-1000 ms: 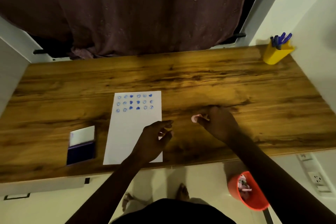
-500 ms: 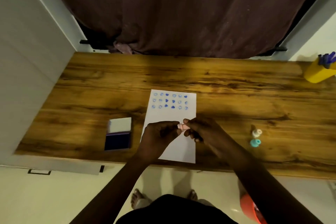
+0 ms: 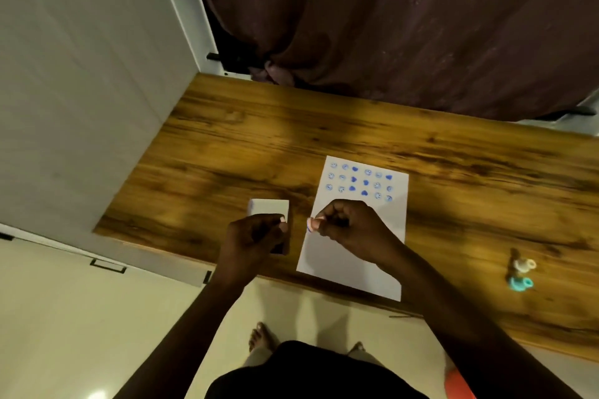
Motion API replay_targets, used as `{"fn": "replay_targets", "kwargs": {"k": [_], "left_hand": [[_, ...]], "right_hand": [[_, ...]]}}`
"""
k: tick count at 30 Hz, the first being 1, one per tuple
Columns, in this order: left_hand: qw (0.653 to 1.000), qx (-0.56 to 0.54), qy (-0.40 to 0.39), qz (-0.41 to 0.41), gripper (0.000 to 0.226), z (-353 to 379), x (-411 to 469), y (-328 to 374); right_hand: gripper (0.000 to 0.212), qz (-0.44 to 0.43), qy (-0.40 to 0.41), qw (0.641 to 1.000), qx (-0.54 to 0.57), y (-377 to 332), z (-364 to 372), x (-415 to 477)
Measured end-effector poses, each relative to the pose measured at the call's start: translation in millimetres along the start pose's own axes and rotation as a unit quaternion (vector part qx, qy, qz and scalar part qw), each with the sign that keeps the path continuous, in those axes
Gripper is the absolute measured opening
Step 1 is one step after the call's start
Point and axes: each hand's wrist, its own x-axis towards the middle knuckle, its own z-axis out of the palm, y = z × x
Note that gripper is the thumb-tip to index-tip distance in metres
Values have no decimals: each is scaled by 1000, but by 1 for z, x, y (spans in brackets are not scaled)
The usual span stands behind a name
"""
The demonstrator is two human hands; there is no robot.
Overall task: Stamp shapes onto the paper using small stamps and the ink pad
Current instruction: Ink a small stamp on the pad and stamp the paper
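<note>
Both hands work low over the wooden bench [image 3: 227, 126]: the right hand [image 3: 353, 230] is curled shut, pinching a small pink stamp [image 3: 310, 224] at the left edge of the white paper sheet [image 3: 343, 266], probably face turned toward the pad for inking. The left hand [image 3: 252, 240], loosely closed around something too small to identify, hovers over the dark ink pad with its white lid [image 3: 269, 207], hiding most of it. Three rows of blue prints [image 3: 359, 181] fill the sheet's top.

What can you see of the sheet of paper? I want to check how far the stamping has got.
The paper is a plain white sheet lying flat on the wooden table, slightly skewed, its near edge close to the table's edge. Rows of small blue stamped marks, round ones and hearts, fill its far end; the rest is bare. The right hand, pinching a small stamp, covers its middle.
</note>
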Motion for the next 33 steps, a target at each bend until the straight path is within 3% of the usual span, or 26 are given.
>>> {"fn": "replay_targets", "kwargs": {"k": [5,11,23,29,33], "left_hand": [[995,-14,94,-4,16,-52,0,-4],[985,-2,171,-37,17,-91,-4,-11],[985,-1,164,-58,19,-100,0,-19],[987,15,151,-60,12,-93,7,-23],[988,11,139,-63,11,-89,8,-23]], "right_hand": [[22,-88,-22,986,-138,-11,55,22],[21,-195,-11,936,-293,-22,117,44],[32,-158,-61,895,-412,-21,140,46],[28,-145,-74,872,-462,-23,149,42],[15,-142,-69,884,-440,-28,147,45]]}}
